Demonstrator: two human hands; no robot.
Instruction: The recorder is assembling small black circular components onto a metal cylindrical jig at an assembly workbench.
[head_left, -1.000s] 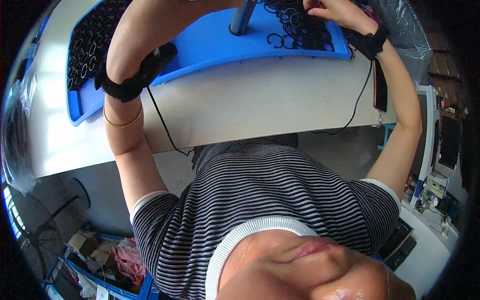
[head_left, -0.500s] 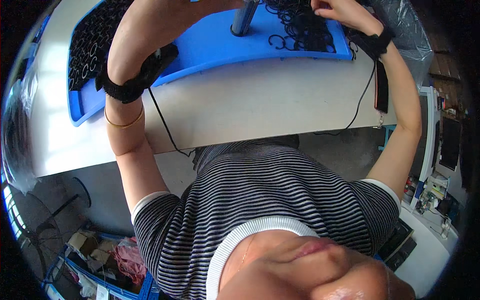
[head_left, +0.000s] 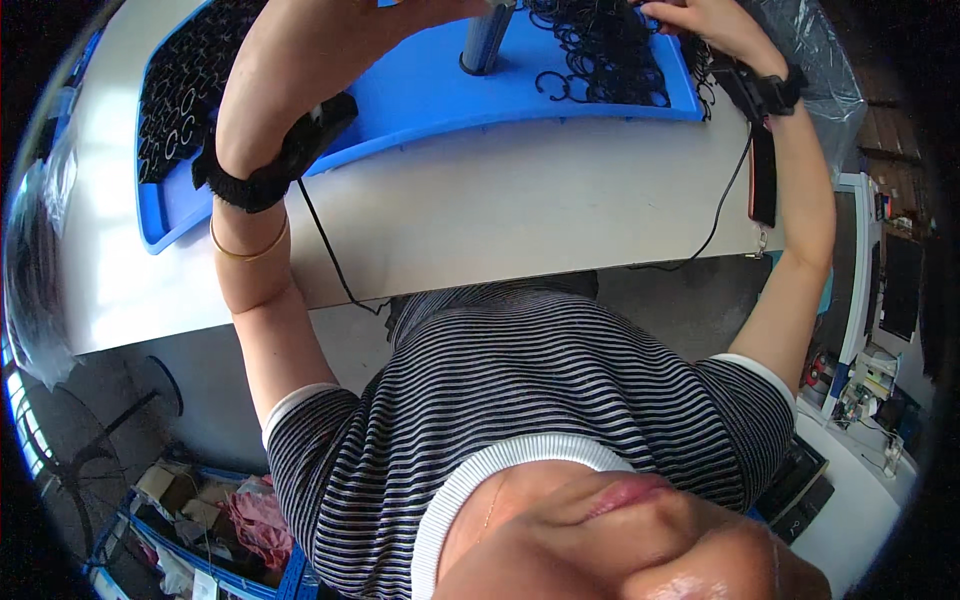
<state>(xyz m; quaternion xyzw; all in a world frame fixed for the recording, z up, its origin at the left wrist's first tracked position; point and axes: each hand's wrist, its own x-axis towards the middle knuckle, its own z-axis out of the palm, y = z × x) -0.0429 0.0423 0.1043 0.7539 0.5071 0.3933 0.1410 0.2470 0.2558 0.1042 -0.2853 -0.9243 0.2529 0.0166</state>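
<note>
My left hand (head_left: 415, 14) reaches along the top edge, its tip beside the upper end of a grey cylindrical post (head_left: 484, 45) standing in a blue tray (head_left: 440, 128). Most of its fingers are cut off, so their grip is hidden. Over at the right, my right hand (head_left: 715, 28) is above a heap of black open rings (head_left: 610, 60). Its thumb and fingers are drawn together near the frame's edge; what they hold is too small to make out. More black rings (head_left: 180, 100) lie in close rows at the tray's left end.
Both wrists wear black bands, with thin cables (head_left: 325, 240) running over the white table (head_left: 480, 200). A dark strap (head_left: 763, 180) hangs at the table's right part. Clear plastic bags (head_left: 45, 260) stand at the left and far right. A blue crate (head_left: 215, 560) is below left.
My right hand has shifted slightly right and its wrist has turned, with the fingers now closer to the top edge. My left hand stays nearly in place beside the post.
</note>
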